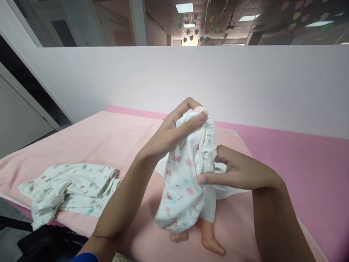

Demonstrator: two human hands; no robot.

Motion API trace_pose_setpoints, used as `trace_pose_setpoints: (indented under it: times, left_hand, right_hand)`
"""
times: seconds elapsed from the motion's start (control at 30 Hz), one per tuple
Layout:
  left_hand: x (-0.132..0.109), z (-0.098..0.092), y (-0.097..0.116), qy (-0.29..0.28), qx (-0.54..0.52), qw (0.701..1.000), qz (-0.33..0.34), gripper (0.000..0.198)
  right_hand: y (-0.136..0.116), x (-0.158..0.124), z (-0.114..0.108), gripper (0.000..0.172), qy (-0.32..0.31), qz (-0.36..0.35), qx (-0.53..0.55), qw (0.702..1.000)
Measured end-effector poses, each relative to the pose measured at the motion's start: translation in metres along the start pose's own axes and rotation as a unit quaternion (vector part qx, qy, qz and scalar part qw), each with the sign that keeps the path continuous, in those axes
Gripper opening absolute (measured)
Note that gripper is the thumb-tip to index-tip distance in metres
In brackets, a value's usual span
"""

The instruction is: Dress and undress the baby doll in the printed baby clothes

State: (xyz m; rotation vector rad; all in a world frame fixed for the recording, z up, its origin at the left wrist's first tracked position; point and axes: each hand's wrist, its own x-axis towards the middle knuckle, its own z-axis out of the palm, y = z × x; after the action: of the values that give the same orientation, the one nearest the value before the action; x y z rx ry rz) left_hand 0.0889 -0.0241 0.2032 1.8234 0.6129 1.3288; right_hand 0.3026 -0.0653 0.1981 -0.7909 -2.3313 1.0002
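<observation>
Left hand [169, 131] and right hand [241, 169] are pinching the cloth [185, 182]; if either pinch is slipping, it could be sagging onto the doll's feet [210, 241]

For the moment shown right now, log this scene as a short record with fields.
Left hand: grips the top of the printed garment
Right hand: thumb and fingers at the garment's side, lower down
Held item: white, small coloured prints, gathered edge
Below it: two doll feet, one partly covered
Left side: crumpled printed cloth
Surface: pale pink sheet
Behind: white wall
</observation>
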Motion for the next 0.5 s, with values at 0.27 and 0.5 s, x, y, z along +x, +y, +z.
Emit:
trace_pose_setpoints:
  times: [0.27,0.5]
  left_hand:
    - [0.001,-0.016,-0.009,-0.147,0.004,0.989,-0.019,0.047]
    - [0.001,-0.012,-0.016,-0.052,-0.026,0.997,-0.047,0.036]
  right_hand:
    - [0.012,0.001,0.003,0.035,0.291,-0.027,0.021,0.956]
    - [0.003,-0.008,-0.005,0.035,-0.023,0.05,0.027,0.998]
